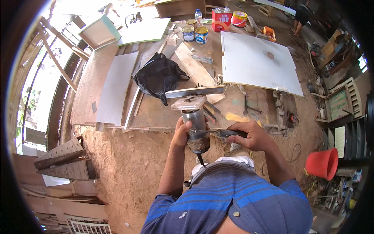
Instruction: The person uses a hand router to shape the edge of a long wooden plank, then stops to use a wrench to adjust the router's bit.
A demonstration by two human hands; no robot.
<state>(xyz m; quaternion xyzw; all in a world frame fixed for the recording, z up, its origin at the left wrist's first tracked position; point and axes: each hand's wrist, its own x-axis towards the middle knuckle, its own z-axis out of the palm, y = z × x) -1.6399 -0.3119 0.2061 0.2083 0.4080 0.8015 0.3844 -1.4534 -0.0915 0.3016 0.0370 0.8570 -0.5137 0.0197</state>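
Note:
My left hand (180, 132) is wrapped around the body of a handheld trim router (198, 141), held upside down in front of my chest. Its cord leaves the lower end, and a square wooden base (188, 103) faces up on top. Beside that base lies a dark-edged wooden strip (194, 92); whether the two are joined I cannot tell. My right hand (251, 135) grips the dark handle of a screwdriver (228, 133). Its thin shaft points left and reaches the side of the router; the exact contact of the tip is too small to make out.
A wooden worktable (156, 121) stands ahead, bearing a black plastic bag (157, 76), white panels (259, 60), paint cans (201, 36), a red tin (221, 21) and loose tools. A red bucket (322, 163) stands on the dirt floor at right. Boards (60, 154) are stacked at left.

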